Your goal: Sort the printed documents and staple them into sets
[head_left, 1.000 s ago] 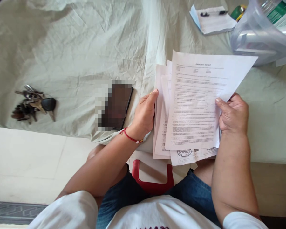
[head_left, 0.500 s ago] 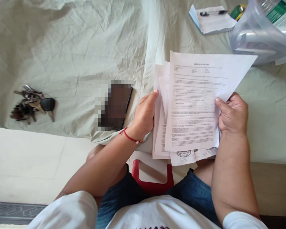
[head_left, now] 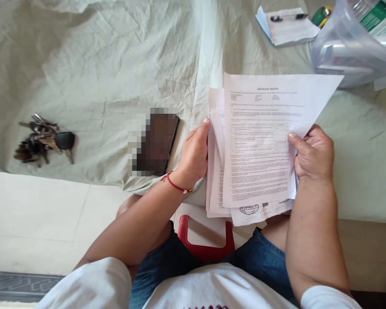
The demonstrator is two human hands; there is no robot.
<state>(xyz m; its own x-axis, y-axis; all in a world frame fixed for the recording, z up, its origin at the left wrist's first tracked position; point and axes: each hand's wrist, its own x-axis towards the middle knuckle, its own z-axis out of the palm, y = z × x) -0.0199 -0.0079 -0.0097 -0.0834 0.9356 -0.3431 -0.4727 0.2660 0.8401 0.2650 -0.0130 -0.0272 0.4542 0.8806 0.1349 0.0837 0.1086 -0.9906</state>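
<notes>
Loosely fanned, printed white papers point(head_left: 257, 150), pinched in right hand point(head_left: 315, 154); hold of left hand point(head_left: 194, 152) unclear.

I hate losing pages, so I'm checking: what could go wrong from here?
The printed sheets are unevenly fanned between the left hand and the right hand, so some might slip out or get out of order. The right thumb presses on the top sheet, so it could crease there. The smartphone lies close beside the left hand and near the edge of the green cloth, so a nudge might knock it off.
</notes>
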